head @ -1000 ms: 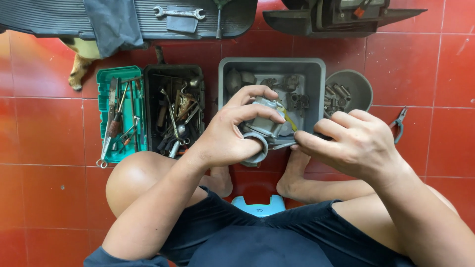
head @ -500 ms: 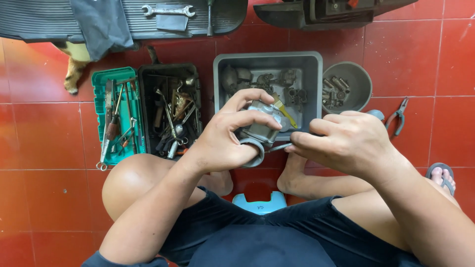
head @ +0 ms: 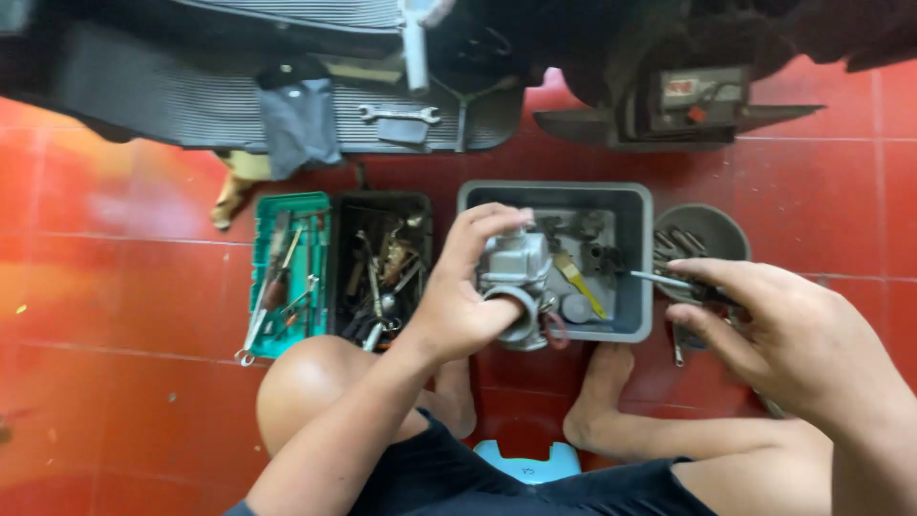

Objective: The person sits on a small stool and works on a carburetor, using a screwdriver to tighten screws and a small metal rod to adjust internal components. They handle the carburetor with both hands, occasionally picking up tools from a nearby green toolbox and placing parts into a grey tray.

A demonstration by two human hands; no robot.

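Note:
My left hand (head: 458, 296) grips a grey metal carburetor (head: 514, 277) over the front left corner of a grey plastic tub (head: 635, 205). My right hand (head: 774, 330) sits to the right of the tub and holds a screwdriver (head: 669, 281) whose thin metal shaft points left toward the carburetor, a short gap away from it. I sit on a low blue stool (head: 521, 463) with my knees up and bare feet on the red tile floor.
A green tool tray (head: 287, 272) and a black tray (head: 382, 263) of tools lie left of the tub. A round grey bowl (head: 702, 229) of small parts stands right of it. A spanner (head: 399, 115) rests on a black ribbed mat, and a dark vehicle part (head: 678, 105) lies beyond.
My right hand has pulled away to the right with the screwdriver, leaving the carburetor in my left hand alone. The view has shifted so that more of the mat shows.

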